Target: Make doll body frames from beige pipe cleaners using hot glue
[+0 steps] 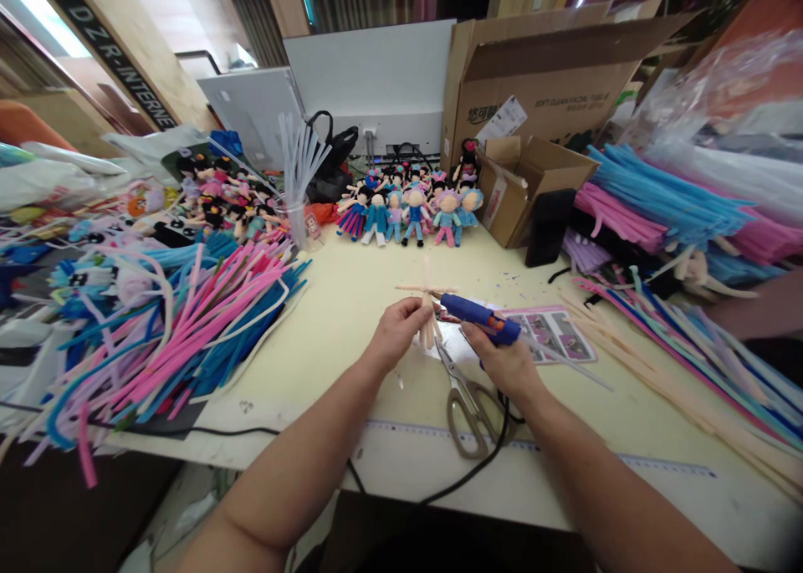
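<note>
My left hand [396,332] is closed around a small beige pipe-cleaner figure [429,312] with thin arms sticking out sideways. My right hand [507,362] grips a blue hot glue gun [477,314], its nozzle pointing left at the figure's middle. A clear glue stick juts from the back of the gun to the right. Both hands hover just above the pale table [351,322]. A pair of scissors [465,406] lies shut on the table directly below the hands.
A heap of pink, blue and white pipe cleaners [181,322] fills the left. Finished little dolls [407,209] stand in a row at the back. Cardboard boxes [527,180], bundled pipe cleaners [665,205] and beige stems [677,372] lie right. A black cable [464,473] runs over the front edge.
</note>
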A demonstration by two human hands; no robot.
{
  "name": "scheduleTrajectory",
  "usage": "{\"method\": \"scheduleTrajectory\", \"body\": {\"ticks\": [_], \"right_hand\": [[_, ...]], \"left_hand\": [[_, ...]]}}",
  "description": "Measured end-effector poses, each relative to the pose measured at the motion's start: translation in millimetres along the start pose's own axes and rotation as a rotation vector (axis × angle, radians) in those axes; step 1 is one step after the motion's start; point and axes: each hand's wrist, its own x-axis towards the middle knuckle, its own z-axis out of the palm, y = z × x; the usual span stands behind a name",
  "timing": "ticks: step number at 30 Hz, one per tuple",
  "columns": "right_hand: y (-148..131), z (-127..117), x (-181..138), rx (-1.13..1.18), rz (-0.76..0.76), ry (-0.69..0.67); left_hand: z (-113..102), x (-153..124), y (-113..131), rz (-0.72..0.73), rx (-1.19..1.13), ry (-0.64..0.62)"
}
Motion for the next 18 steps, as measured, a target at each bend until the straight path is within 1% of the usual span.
{"method": "scheduleTrajectory", "body": {"ticks": [6, 13, 18], "right_hand": [[4.9, -0.2, -0.3, -0.059, 0.064, 0.032], [6.0, -0.4, 0.2, -0.006, 0.096, 0.015], [5.6, -0.6, 1.0, 0.030, 0.135, -0.001]], "left_hand": [[0.4, -0.8, 2.7, -0.029, -0.018, -0.006], [1.2, -0.1, 1.6, -0.073, -0.109, -0.019], [3.4, -1.3, 5.5, -0.115, -0.225, -0.024]]}}
